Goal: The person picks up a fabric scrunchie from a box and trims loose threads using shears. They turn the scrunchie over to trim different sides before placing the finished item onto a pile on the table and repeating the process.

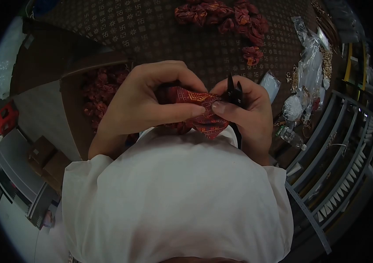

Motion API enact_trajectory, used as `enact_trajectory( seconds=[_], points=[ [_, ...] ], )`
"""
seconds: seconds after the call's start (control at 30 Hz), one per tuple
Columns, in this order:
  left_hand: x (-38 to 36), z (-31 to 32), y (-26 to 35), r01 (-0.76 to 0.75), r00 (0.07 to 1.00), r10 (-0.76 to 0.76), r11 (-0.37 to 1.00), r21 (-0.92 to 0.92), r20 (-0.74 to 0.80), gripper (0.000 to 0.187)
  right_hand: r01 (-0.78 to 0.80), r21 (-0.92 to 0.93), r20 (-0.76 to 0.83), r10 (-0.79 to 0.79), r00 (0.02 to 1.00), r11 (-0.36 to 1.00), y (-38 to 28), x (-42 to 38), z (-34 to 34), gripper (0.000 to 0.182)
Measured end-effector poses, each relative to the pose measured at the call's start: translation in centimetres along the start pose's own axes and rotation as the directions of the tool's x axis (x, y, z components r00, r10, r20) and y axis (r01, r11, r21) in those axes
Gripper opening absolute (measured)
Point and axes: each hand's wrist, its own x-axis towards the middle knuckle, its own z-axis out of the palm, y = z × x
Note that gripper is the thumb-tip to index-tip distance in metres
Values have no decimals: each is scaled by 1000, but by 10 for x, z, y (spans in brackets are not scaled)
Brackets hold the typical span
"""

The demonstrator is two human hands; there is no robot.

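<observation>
Close in front of my chest, a red patterned fabric piece (210,122) with yellow and orange designs is stretched between my two hands. My left hand (147,96) pinches it between thumb and fingers from the left. From the right, my right hand (250,109) pinches its edge with thumb and forefinger. Dark pointed scissors (233,91) also rest in my right hand, their tips up and slightly apart; the handles are mostly hidden by the hand. Part of the fabric is out of sight behind my left fingers.
Several red gathered fabric pieces (226,16) lie on the brown patterned cloth (151,35) ahead. A cardboard box (70,114) at left holds many more. To the right are clear plastic bags (309,65), a plastic bottle (291,138) and a grey metal rack (326,162).
</observation>
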Motion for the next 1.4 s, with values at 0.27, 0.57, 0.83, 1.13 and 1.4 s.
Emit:
enact_trajectory(
  seconds=[0.27,0.57,0.83,1.13,1.4],
  points=[
    [1,-1,-9,109,994,-104,981,-160,36,12,-73,64,52,70,996,995,1,3,-6,16],
    [-3,-2,-2,140,990,-142,972,-187,7,13,-26,186,-73,41,997,982,9,3,-8,19],
    [-6,-7,0,147,989,-151,967,-209,-4,19,-37,212,-21,43,999,977,19,9,-23,18],
    [-8,-8,0,103,994,-107,972,-210,-11,19,-34,217,4,34,999,976,24,13,-27,17],
    [-12,2,10,195,960,-211,975,-103,-184,15,336,-656,-95,-516,852,676,17,10,-14,25]
  ],
)
